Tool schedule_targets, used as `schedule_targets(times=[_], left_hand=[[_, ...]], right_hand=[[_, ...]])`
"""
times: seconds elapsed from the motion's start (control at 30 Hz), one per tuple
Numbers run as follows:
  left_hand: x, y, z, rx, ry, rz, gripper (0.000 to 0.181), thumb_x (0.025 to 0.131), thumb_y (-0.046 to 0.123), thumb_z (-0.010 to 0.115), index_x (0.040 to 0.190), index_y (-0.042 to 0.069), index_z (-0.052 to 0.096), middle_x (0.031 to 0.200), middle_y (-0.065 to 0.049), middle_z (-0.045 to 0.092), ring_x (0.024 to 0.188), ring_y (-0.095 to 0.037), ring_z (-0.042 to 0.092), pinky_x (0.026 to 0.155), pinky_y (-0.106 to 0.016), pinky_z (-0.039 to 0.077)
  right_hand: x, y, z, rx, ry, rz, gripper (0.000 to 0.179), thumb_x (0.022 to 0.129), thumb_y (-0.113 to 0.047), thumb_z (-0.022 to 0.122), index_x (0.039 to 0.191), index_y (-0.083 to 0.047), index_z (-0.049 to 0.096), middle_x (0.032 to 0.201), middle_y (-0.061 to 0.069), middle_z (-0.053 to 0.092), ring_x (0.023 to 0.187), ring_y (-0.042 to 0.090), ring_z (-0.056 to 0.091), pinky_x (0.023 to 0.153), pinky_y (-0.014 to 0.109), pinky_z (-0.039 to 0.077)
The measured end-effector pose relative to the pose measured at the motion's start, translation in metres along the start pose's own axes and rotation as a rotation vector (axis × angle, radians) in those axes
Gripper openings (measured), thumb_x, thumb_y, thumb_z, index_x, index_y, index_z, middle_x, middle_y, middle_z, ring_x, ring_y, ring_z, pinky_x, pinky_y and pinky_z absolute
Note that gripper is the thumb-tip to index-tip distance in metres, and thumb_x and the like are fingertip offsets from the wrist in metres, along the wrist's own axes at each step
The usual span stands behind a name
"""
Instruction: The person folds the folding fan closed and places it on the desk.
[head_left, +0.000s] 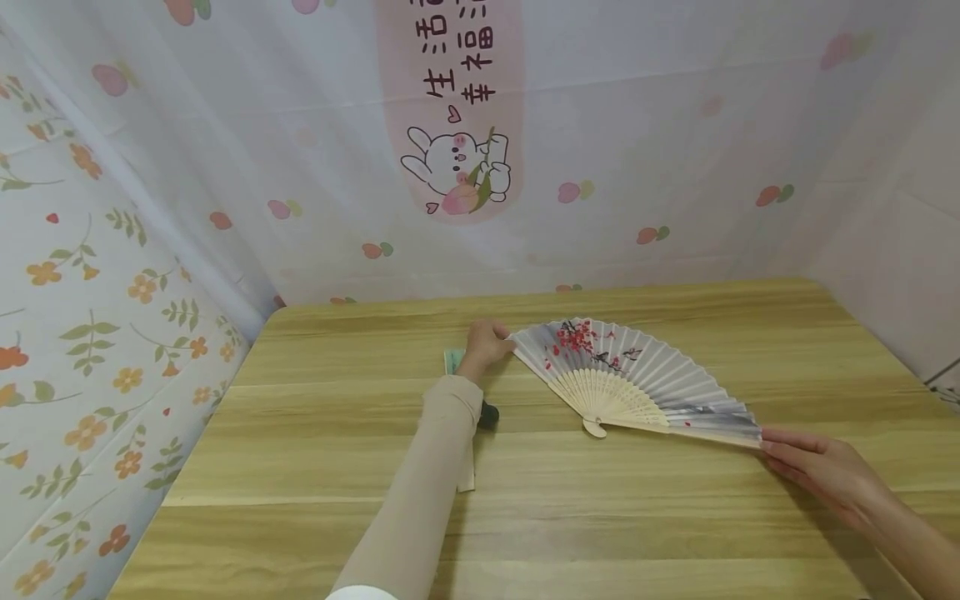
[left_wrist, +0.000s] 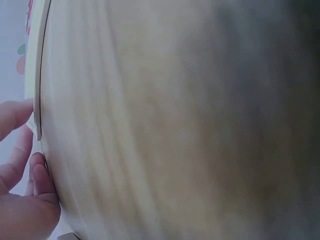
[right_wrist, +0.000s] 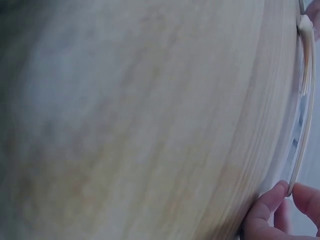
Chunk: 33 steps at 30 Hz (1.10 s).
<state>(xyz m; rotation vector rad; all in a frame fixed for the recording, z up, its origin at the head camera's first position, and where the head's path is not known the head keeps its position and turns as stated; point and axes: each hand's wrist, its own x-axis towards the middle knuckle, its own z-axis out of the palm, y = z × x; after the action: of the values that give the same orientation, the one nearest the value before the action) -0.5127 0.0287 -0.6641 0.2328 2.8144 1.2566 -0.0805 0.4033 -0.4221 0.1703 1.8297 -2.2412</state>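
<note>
A folding fan (head_left: 630,375) is spread wide above the wooden table, its pale leaf painted with red blossoms and its cream ribs meeting at a curved pivot end. My left hand (head_left: 483,346) pinches the tip of its left outer rib. At the far right end, my right hand (head_left: 825,471) pinches the other outer rib between thumb and fingers. The left wrist view shows the fan's edge (left_wrist: 35,70) by the left hand's fingertips (left_wrist: 22,112). In the right wrist view the rib tip lies between the right hand's thumb and finger (right_wrist: 277,195).
Under my left forearm lies a narrow strip-like item with a green end (head_left: 453,358), mostly hidden. A dark object (head_left: 488,415) sticks out beside the sleeve. The wooden table (head_left: 300,442) ends at a printed curtain (head_left: 637,150) behind and a floral one (head_left: 97,333) at left.
</note>
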Motion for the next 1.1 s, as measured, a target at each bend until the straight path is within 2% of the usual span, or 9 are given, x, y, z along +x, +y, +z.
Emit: schedule_targets(times=[0.1, 0.2, 0.4, 0.47, 0.53, 0.7, 0.77, 0.93, 1.1], left_hand=[[0.012, -0.012, 0.009, -0.004, -0.01, -0.004, 0.03, 0.059, 0.052, 0.075, 0.075, 0.031, 0.063, 0.094, 0.013, 0.052, 0.098, -0.015, 0.044, 0.084, -0.039, 0.04], [-0.008, 0.008, -0.006, 0.014, -0.008, -0.013, 0.018, 0.068, 0.044, 0.073, 0.073, 0.03, 0.064, 0.089, 0.013, 0.055, 0.093, -0.014, 0.047, 0.082, -0.035, 0.042], [-0.073, 0.074, -0.056, 0.025, 0.002, -0.021, 0.007, 0.08, 0.026, 0.065, 0.077, 0.02, 0.066, 0.087, 0.005, 0.058, 0.086, -0.016, 0.051, 0.071, -0.031, 0.045], [-0.104, 0.106, -0.081, 0.006, -0.045, -0.05, 0.011, 0.083, 0.024, 0.063, 0.087, 0.014, 0.066, 0.093, 0.0, 0.059, 0.089, -0.019, 0.052, 0.072, -0.032, 0.046], [-0.123, 0.123, -0.099, -0.027, -0.064, -0.014, 0.017, 0.083, 0.027, 0.062, 0.089, 0.011, 0.065, 0.092, -0.002, 0.059, 0.084, -0.019, 0.053, 0.067, -0.029, 0.046], [-0.176, 0.176, -0.149, -0.098, -0.155, -0.058, 0.02, 0.084, 0.025, 0.061, 0.093, 0.008, 0.063, 0.097, -0.005, 0.059, 0.09, -0.019, 0.053, 0.074, -0.028, 0.046], [-0.196, 0.198, -0.165, -0.091, -0.198, -0.122, 0.02, 0.087, 0.019, 0.057, 0.1, 0.004, 0.06, 0.106, -0.008, 0.056, 0.099, -0.023, 0.05, 0.082, -0.031, 0.044], [-0.206, 0.207, -0.175, -0.127, -0.24, -0.114, 0.019, 0.088, 0.014, 0.055, 0.101, 0.0, 0.058, 0.104, -0.01, 0.057, 0.092, -0.022, 0.054, 0.076, -0.027, 0.046], [-0.21, 0.205, -0.179, -0.216, -0.281, -0.07, 0.015, 0.087, 0.008, 0.055, 0.097, -0.004, 0.057, 0.094, -0.013, 0.06, 0.078, -0.019, 0.059, 0.068, -0.024, 0.049]], right_hand=[[0.001, -0.001, -0.002, 0.005, -0.018, -0.005, 0.029, 0.09, 0.001, 0.046, 0.092, -0.02, 0.067, 0.094, -0.009, 0.063, 0.086, 0.005, 0.06, 0.074, 0.018, 0.048], [0.001, 0.0, -0.002, 0.009, -0.021, -0.014, 0.028, 0.09, 0.001, 0.047, 0.092, -0.019, 0.066, 0.094, -0.009, 0.062, 0.086, 0.006, 0.06, 0.074, 0.018, 0.048], [0.003, 0.001, -0.003, -0.038, -0.012, -0.016, 0.027, 0.09, 0.0, 0.047, 0.092, -0.021, 0.064, 0.093, -0.009, 0.062, 0.085, 0.005, 0.06, 0.073, 0.018, 0.048], [0.003, 0.001, -0.003, -0.06, -0.005, -0.008, 0.027, 0.09, -0.001, 0.047, 0.091, -0.022, 0.064, 0.092, -0.009, 0.062, 0.084, 0.005, 0.059, 0.072, 0.019, 0.049], [0.003, 0.001, -0.004, -0.076, -0.005, -0.004, 0.026, 0.091, -0.001, 0.047, 0.092, -0.022, 0.063, 0.092, -0.009, 0.061, 0.084, 0.006, 0.059, 0.072, 0.019, 0.049], [-0.001, 0.001, -0.001, -0.054, -0.035, -0.019, 0.026, 0.092, -0.001, 0.044, 0.094, -0.021, 0.06, 0.092, -0.005, 0.062, 0.084, 0.009, 0.061, 0.073, 0.022, 0.049], [-0.001, 0.0, -0.002, -0.013, -0.06, -0.019, 0.027, 0.092, 0.0, 0.043, 0.094, -0.02, 0.06, 0.092, -0.003, 0.063, 0.084, 0.011, 0.061, 0.074, 0.023, 0.05], [-0.005, -0.004, -0.001, 0.111, -0.102, -0.015, 0.032, 0.092, 0.004, 0.039, 0.096, -0.018, 0.063, 0.093, 0.002, 0.064, 0.086, 0.015, 0.062, 0.075, 0.025, 0.05], [-0.006, -0.009, 0.001, 0.127, -0.079, -0.03, 0.034, 0.092, 0.005, 0.038, 0.096, -0.016, 0.064, 0.093, 0.002, 0.063, 0.085, 0.015, 0.061, 0.075, 0.025, 0.05]])
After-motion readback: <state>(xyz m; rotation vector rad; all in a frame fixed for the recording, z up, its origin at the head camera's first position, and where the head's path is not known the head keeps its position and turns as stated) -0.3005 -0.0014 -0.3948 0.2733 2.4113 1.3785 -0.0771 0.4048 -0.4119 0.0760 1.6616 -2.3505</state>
